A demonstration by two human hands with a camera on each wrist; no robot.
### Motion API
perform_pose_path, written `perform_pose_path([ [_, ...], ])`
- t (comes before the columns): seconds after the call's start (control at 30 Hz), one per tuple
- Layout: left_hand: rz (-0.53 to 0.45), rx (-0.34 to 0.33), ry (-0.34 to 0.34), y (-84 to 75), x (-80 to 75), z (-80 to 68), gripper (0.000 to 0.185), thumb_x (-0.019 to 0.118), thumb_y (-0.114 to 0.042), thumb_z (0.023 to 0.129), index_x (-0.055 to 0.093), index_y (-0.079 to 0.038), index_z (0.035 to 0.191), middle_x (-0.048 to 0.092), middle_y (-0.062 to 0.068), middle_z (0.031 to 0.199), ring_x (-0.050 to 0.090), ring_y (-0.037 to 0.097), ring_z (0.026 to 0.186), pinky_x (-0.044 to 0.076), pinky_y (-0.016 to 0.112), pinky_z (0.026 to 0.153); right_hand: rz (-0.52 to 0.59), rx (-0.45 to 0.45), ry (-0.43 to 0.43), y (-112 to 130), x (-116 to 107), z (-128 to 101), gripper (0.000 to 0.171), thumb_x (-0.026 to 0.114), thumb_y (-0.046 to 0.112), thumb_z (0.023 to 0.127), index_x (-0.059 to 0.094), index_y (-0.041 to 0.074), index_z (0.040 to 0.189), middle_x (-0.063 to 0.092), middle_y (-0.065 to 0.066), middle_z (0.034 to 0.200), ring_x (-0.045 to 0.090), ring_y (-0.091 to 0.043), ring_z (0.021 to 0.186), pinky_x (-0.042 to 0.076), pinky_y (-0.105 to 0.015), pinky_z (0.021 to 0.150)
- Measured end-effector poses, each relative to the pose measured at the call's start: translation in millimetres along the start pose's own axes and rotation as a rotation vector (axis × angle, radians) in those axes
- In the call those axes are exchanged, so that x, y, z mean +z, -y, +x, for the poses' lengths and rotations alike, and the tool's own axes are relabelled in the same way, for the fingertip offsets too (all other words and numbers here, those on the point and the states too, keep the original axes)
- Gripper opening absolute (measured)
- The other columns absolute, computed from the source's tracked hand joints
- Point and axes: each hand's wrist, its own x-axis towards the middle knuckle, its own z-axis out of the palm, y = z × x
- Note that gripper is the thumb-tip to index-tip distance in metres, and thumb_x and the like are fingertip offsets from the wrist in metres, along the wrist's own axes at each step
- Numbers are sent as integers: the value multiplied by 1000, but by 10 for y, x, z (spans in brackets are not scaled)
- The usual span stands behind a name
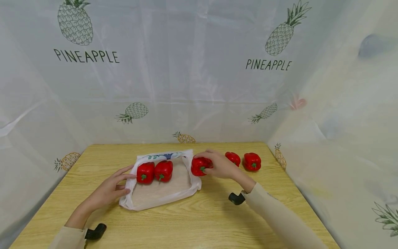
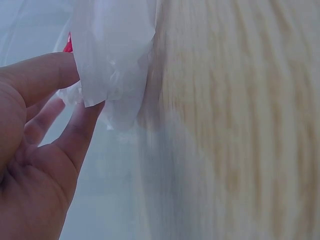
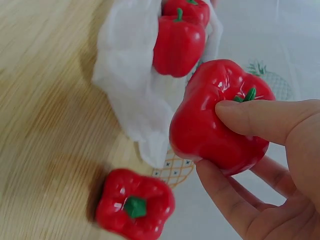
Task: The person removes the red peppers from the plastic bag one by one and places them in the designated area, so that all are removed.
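Note:
A white plastic bag [image 1: 161,201] lies on the table with its mouth spread wide, and two red bell peppers sit inside, one on the left [image 1: 145,173] and one beside it [image 1: 163,171]. At the bag's left side my left hand [image 1: 107,188] pinches the rim; the left wrist view shows its fingers at the white plastic [image 2: 115,55]. My right hand [image 1: 222,165] grips a third red bell pepper [image 3: 220,120] between thumb and fingers. That pepper is up off the table by the bag's right rim, its green stem near the thumb.
Two more red bell peppers, a nearer-left one [image 1: 232,158] and one farther right [image 1: 252,161], rest on the wooden table [image 1: 174,228] beyond my right hand. White curtains printed with pineapples [image 1: 186,86] hang behind the table and along its sides.

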Motion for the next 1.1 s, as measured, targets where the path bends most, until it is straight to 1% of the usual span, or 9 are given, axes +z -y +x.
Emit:
perform_pose_path([
  [0.07,1,-10,2,-11,-3,0,51,82,-2,90,68,-13,138,33,19,170,40,-5,140,57,18,92,-6,-4,-3,-37,-26,-44,54,81,3,91,66,18,141,65,-6,132,63,-22,112,60,-33,88],
  [0.2,6,-4,1,-26,-7,-2,50,82,-2,90,69,-12,137,33,20,169,45,33,143,59,22,91,-16,-7,-12,-111,-82,-136,55,81,2,90,67,16,141,65,-7,134,65,-22,111,60,-30,86],
  [0.27,8,-4,0,-36,-7,-2,50,83,-2,90,69,-12,137,34,20,169,44,41,141,60,25,91,-13,-5,-17,-139,-117,-180,55,81,2,90,66,15,142,65,-8,135,65,-22,110,61,-28,84],
  [0.6,2,9,3,-45,-16,0,50,82,-2,91,68,-12,138,33,21,169,52,41,135,63,38,91,-48,17,-21,-236,-215,-362,56,80,3,91,65,18,143,63,-6,131,59,-15,79,57,-26,71],
  [0.73,8,2,0,-23,-16,1,50,82,-3,91,68,-12,138,34,21,169,52,16,137,63,37,92,-65,48,-11,-267,-199,-423,57,81,3,89,67,19,142,64,-5,130,59,-18,86,57,-27,72],
  [0.83,12,4,-2,-11,-14,0,50,82,-3,91,68,-12,138,34,21,169,45,-5,135,62,33,92,-72,56,-8,-283,-177,-466,56,82,3,88,68,18,140,64,-5,128,60,-18,99,58,-28,78],
  [0.9,11,6,-3,-10,-14,-1,51,82,-3,91,68,-12,138,33,21,169,42,-10,134,62,31,92,-72,53,-10,-289,-159,-489,56,83,2,88,68,18,139,65,-4,127,60,-19,106,59,-28,82],
  [1.0,15,-6,-4,-18,-16,-2,51,82,-3,91,68,-13,138,33,19,170,42,-9,135,61,28,92,-68,50,-14,-294,-131,-516,56,85,3,87,69,18,139,65,-4,126,61,-19,109,59,-28,84],
  [1.1,17,-15,-3,-29,-20,-3,50,82,-3,91,68,-13,138,33,19,169,49,10,139,62,30,93,-73,50,-21,-300,-103,-540,57,87,3,86,69,18,138,66,-3,125,61,-19,109,59,-27,83],
])
